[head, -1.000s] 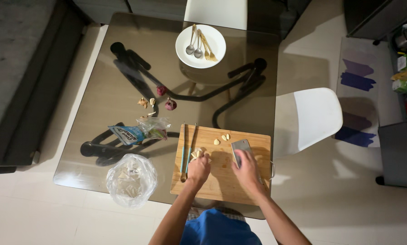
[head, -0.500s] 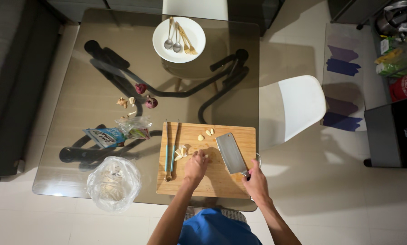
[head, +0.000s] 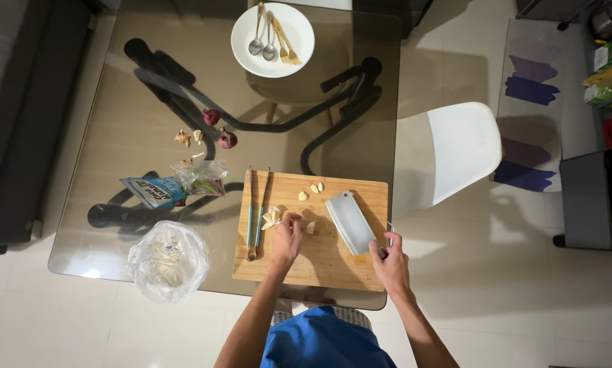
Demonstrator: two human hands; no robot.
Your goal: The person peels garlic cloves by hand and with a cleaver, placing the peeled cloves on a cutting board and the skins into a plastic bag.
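Note:
A wooden cutting board (head: 326,266) lies at the near edge of a glass table (head: 142,116). My right hand (head: 390,261) grips the handle of a wide cleaver (head: 350,221), whose flat blade rests on the board. My left hand (head: 287,236) sits on the board with its fingertips on a pile of garlic cloves (head: 272,218). One clove (head: 310,227) lies just right of that hand. A few more cloves (head: 311,191) lie near the board's far edge.
Blue-handled tongs (head: 254,215) lie along the board's left side. A clear bag of peels (head: 168,260), snack packets (head: 176,187), two small red onions (head: 220,128) and a white plate with spoons and forks (head: 272,39) are on the table. A white chair (head: 456,150) stands right.
My right hand slid from the cleaver's blade back to its handle, and the blade turned to lie flat on the board. My left hand stayed on the garlic pile.

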